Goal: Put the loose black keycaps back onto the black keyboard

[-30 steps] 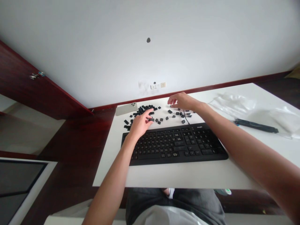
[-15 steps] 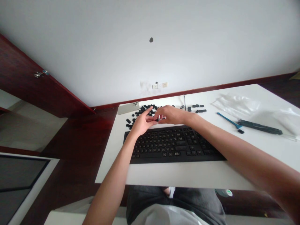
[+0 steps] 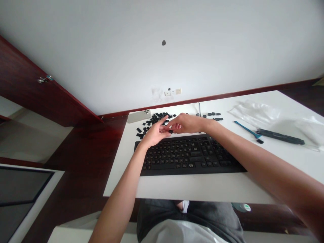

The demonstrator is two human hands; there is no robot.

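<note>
A small black keycap (image 3: 171,131) is pinched between the thumb and fingers of my left hand (image 3: 155,132), whose index finger points away to the upper right. My right hand (image 3: 184,123) meets it from the right, fingers curled and thumb against the keycap. Both hands are above the rear edge of a black keyboard (image 3: 182,166), which has keycap-free sockets on much of its left part. Behind my left hand lies a heap of loose black keycaps (image 3: 159,117), partly covered by my fingers.
A phone (image 3: 138,116) lies at the back left of the white table (image 3: 192,189). Several loose keycaps (image 3: 214,114) sit near the cable (image 3: 199,108). On the right are a blue brush (image 3: 246,129), a dark long tool (image 3: 279,136) and clear plastic bags (image 3: 255,113).
The keycap has turned so its dark side shows between my fingers. My right hand has shifted slightly, with its fingers more open around the keycap. The keyboard stays in place.
</note>
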